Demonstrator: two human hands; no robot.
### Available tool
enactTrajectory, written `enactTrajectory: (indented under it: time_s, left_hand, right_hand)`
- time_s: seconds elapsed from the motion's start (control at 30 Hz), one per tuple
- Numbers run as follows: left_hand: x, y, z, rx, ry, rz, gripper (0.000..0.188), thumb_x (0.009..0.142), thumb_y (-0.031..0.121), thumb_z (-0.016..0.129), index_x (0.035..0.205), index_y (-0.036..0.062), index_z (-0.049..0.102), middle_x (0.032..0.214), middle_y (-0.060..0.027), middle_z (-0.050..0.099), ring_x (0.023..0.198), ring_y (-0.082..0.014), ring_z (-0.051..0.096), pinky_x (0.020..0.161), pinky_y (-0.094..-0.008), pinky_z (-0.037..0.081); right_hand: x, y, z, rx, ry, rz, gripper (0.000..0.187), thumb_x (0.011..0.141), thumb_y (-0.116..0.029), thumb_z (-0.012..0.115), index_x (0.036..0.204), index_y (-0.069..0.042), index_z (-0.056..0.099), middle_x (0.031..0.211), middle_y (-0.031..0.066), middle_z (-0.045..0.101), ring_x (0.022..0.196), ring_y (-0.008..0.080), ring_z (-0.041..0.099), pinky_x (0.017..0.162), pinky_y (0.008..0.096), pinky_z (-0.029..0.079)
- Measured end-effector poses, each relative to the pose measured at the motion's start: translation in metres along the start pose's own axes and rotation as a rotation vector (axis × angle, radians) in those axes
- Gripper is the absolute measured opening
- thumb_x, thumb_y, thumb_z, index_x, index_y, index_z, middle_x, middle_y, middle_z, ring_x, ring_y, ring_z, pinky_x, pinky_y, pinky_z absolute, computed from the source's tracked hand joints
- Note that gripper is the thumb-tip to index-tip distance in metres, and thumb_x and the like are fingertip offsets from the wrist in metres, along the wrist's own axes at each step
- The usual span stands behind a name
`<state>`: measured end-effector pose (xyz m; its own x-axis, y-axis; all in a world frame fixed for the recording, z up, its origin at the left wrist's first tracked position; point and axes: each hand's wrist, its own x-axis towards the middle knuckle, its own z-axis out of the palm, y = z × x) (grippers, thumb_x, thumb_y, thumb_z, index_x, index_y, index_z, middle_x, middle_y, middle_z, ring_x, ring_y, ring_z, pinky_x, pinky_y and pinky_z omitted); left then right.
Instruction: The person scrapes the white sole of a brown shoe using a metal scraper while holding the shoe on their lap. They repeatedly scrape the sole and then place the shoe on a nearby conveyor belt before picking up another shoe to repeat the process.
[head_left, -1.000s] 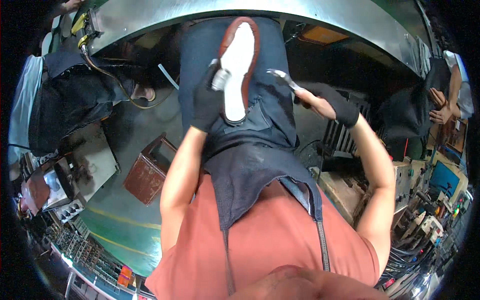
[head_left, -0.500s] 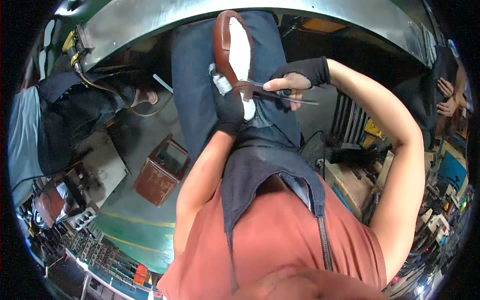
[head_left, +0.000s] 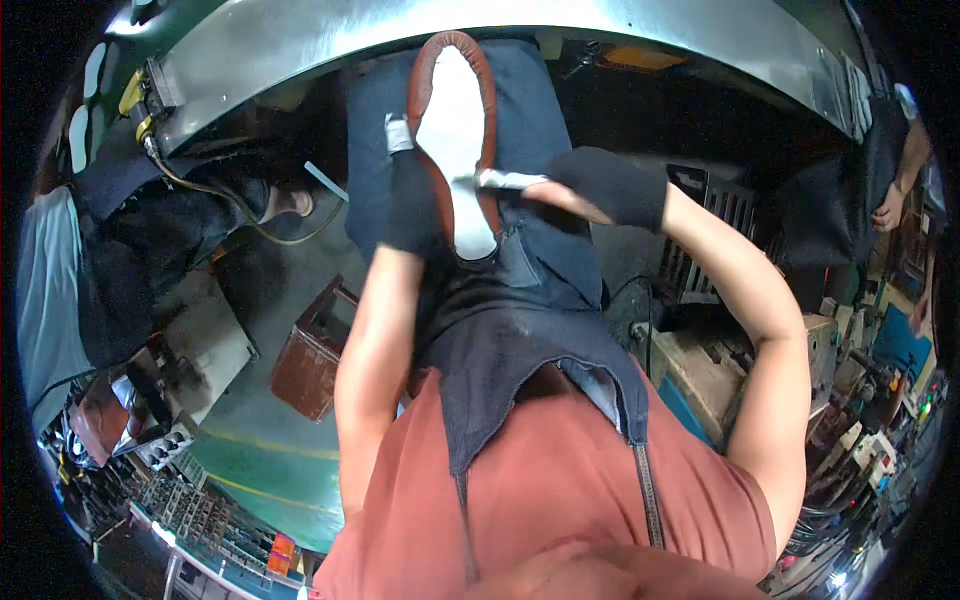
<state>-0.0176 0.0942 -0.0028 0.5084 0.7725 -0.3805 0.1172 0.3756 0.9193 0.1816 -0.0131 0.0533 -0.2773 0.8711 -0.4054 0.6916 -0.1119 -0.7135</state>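
A brown leather shoe upper (head_left: pixel 486 110) with a white sole face (head_left: pixel 455 110) turned up lies along my lap, toe pointing away from me. My left hand (head_left: pixel 412 200), in a black fingerless glove with white wrapping on a digit, grips its left side; most of those fingers are hidden. From the right, my right hand (head_left: pixel 590 190), gloved the same way, is closed on a slim, pale, metallic-looking tool (head_left: pixel 510 180). Its blurred tip reaches over the middle of the sole; I cannot tell whether it touches.
Dark blue apron cloth (head_left: pixel 375 90) covers my lap under the shoe. A metal bench edge (head_left: pixel 400 25) curves across the front. A brown bin (head_left: pixel 305 365) stands at floor level on the left, a machine (head_left: pixel 700 365) on the right. Other people sit at both sides.
The shoe has turned so its white sole faces up more fully. My left hand has shifted left along its edge. The tool in my right hand has swung, and its long dark bar no longer shows.
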Motion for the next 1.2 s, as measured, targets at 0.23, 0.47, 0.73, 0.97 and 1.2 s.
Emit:
enactTrajectory:
  time_s: [0.23,0.47,0.73,0.97,1.2]
  left_hand:
    - [0.033,-0.05,-0.02,0.396,-0.139,0.276,0.031,0.087,0.011,0.053,0.116,-0.0014,0.052,0.106,-0.0128,0.061,0.096,-0.0213,0.059,0.083,-0.0329,0.047]
    - [0.002,-0.026,-0.017,-0.116,-0.25,-0.054,0.051,0.098,0.037,0.036,0.135,0.0026,0.037,0.132,-0.011,0.048,0.117,-0.0216,0.05,0.1,-0.0307,0.038]
    - [0.021,-0.011,0.01,0.083,0.035,0.139,0.034,0.095,0.025,0.047,0.115,-0.0017,0.054,0.103,-0.0115,0.063,0.092,-0.0185,0.06,0.082,-0.0308,0.047]
    - [0.006,-0.024,0.0,0.31,-0.134,0.286,0.058,0.074,0.022,0.074,0.121,0.0015,0.047,0.109,-0.0123,0.059,0.104,-0.0246,0.057,0.09,-0.034,0.044]
    - [-0.019,0.004,-0.008,-0.125,-0.167,-0.029,0.045,0.08,0.007,0.067,0.12,0.0003,0.05,0.108,-0.0093,0.06,0.097,-0.0183,0.06,0.087,-0.0314,0.048]
  right_hand:
    - [-0.016,-0.057,-0.035,-0.026,0.158,-0.038,0.036,0.091,-0.035,0.052,0.084,-0.001,0.061,0.069,0.0177,0.057,0.067,0.0354,0.059,0.061,0.0393,0.046]
    - [0.018,-0.01,-0.03,-0.125,0.009,0.033,0.043,0.092,-0.041,0.049,0.081,0.0,0.06,0.063,0.014,0.056,0.053,0.0272,0.055,0.054,0.0367,0.044]
    - [-0.03,-0.037,-0.023,0.364,0.259,0.225,0.043,0.095,-0.039,0.046,0.082,-0.001,0.059,0.062,0.0101,0.056,0.055,0.0186,0.054,0.056,0.0311,0.044]
    - [0.01,-0.034,-0.015,0.153,0.343,-0.075,0.042,0.095,-0.038,0.045,0.09,0.002,0.057,0.065,0.0103,0.053,0.058,0.0174,0.051,0.057,0.0305,0.043]
    - [-0.033,0.012,0.125,1.008,0.453,0.616,0.068,0.091,-0.064,0.027,0.081,-0.006,0.06,0.061,0.0052,0.057,0.055,0.0148,0.053,0.058,0.0288,0.044]
